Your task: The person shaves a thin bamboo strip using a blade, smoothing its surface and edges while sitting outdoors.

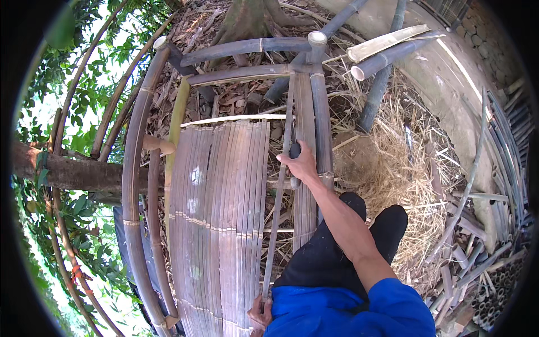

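A long, narrow bamboo slat (277, 208) runs lengthwise in the gap beside a bed of woven bamboo slats (219, 180). Its near end sits between the fingers of my left hand (260, 314), low in the view by the blue shirt. Farther up, my right hand (300, 163) reaches over the slat, thumb and forefinger curled around a small dark piece (295, 150) whose kind I cannot make out. The rest of that hand's fingers are hidden. To the right of the slat lies a wider bamboo board (305, 112), along the round frame pole (321, 123).
A bamboo frame with a top rail (247, 50) and left pole (136, 140) surrounds the slats. Cut bamboo poles (387, 62) lean at the upper right. Straw and shavings (415, 185) cover the ground. A tree trunk (241, 22) stands beyond; stacked bamboo (499, 297) lies at right.
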`<state>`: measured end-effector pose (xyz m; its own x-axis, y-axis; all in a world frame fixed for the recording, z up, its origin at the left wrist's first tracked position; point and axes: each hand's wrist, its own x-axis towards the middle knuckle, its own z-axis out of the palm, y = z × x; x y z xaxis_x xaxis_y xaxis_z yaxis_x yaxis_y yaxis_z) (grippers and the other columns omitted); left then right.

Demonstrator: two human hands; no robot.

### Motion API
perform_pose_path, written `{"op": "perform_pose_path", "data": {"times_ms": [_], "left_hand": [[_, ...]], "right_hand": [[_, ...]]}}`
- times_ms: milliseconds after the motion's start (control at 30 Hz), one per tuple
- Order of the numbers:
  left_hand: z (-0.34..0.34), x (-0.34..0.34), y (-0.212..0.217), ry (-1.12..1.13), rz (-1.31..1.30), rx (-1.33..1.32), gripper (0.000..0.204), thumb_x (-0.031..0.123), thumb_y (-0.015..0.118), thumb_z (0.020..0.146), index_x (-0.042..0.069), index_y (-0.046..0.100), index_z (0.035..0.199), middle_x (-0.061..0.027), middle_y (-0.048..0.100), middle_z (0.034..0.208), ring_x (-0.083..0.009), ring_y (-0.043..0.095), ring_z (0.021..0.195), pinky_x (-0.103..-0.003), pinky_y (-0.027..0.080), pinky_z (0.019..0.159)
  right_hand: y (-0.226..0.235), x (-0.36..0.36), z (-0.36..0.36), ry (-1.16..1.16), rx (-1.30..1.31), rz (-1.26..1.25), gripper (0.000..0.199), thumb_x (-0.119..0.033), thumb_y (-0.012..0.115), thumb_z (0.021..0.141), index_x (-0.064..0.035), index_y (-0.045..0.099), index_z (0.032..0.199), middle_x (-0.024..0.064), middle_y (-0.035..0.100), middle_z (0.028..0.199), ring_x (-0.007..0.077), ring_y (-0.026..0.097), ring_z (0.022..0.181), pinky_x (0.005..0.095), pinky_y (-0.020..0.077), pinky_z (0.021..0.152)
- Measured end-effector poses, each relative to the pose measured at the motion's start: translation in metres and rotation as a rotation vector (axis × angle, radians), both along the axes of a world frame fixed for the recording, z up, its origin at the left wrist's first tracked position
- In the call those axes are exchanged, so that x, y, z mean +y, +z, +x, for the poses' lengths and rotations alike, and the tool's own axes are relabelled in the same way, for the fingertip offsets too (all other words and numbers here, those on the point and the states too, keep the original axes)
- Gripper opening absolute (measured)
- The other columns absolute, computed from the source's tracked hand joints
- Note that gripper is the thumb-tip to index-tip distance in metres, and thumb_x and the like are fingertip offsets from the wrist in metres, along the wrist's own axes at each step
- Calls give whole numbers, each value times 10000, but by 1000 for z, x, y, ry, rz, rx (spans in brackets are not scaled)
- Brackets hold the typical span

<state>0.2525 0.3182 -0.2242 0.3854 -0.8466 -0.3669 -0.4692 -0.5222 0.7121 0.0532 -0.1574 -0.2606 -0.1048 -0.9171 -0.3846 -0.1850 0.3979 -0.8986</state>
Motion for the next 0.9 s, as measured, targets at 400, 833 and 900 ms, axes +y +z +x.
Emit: {"op": "perform_pose_path", "data": {"times_ms": [400,833,900], "left_hand": [[-8,-20,18,4,45,72,271,147,720,917,-22,644,1115,-141,669,659,-190,664,561,-351,511,529],[-19,-33,30,37,116,119,363,199,745,914,-10,679,1204,-113,620,629,-127,554,558,-339,471,529],[-21,-39,33,23,98,120,369,210,732,934,-12,679,1224,-118,648,660,-118,575,600,-330,480,552]], "right_hand": [[-24,2,9,-123,-31,-52,826,-306,938,699,77,532,1308,141,674,964,196,687,748,345,560,578],[-25,2,-9,-54,-141,-28,766,-107,843,789,106,426,1395,185,684,962,183,684,650,296,545,458],[-22,-1,-12,-70,-199,-19,780,-95,841,790,105,410,1407,167,688,952,180,689,665,300,548,461]]}}
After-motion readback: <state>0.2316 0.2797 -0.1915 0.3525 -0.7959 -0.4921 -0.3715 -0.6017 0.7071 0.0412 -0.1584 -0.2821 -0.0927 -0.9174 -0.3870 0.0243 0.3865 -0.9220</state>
